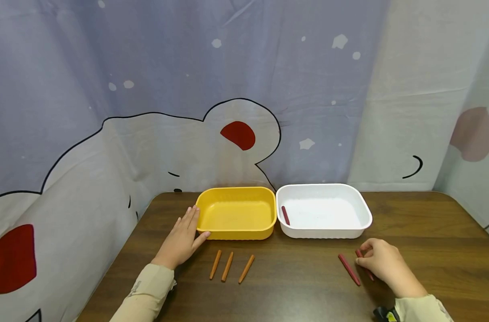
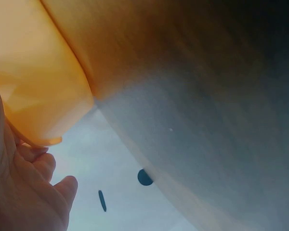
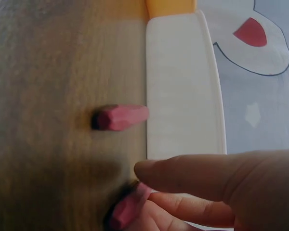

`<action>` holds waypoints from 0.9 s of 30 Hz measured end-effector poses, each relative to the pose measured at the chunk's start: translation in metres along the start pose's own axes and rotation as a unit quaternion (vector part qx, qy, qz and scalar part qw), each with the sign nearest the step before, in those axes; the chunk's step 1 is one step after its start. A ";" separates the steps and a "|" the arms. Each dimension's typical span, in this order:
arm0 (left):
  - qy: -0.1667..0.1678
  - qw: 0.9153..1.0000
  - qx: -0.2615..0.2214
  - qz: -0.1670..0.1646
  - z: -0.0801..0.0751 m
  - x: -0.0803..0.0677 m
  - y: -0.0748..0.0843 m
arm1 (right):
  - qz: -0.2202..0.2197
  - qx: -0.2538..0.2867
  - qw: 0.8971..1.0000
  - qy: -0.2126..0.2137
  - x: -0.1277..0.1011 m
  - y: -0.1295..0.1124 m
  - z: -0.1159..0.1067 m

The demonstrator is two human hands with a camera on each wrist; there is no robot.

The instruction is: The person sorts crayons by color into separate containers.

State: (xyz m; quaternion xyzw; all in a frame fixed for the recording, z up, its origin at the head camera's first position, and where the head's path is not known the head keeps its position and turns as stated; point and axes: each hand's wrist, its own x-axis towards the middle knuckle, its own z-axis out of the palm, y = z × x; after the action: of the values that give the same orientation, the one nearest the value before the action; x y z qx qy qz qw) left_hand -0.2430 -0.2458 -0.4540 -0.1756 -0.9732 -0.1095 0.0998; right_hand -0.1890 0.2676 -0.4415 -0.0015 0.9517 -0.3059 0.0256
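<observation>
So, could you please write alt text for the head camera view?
A person's right hand pinches a red crayon on a brown wooden table; the left hand rests against a yellow plastic tray.

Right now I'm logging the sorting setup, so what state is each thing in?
yellow tray: upright, empty
white tray: upright, holds one red crayon
three orange crayons: lying on table, untouched
loose red crayon: lying on table
left hand: flat against yellow tray's side
right hand: pinching another red crayon
</observation>
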 end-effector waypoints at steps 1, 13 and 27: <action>-0.001 1.000 0.000 -0.001 0.000 0.000 0.000 | -0.002 -0.002 1.000 0.000 0.000 0.000 0.000; 0.001 1.000 -0.003 -0.003 -0.002 0.000 0.002 | -0.007 -0.006 1.000 0.019 0.003 0.001 0.003; 0.008 1.000 -0.006 -0.001 -0.002 -0.001 0.003 | -0.004 0.138 0.990 0.006 0.002 0.000 0.002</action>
State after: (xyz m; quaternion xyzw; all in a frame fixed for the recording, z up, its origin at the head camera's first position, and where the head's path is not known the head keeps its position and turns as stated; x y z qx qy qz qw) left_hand -0.2412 -0.2439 -0.4517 -0.1746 -0.9719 -0.1170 0.1063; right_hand -0.1912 0.2664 -0.4431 0.0004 0.9007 -0.4340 0.0185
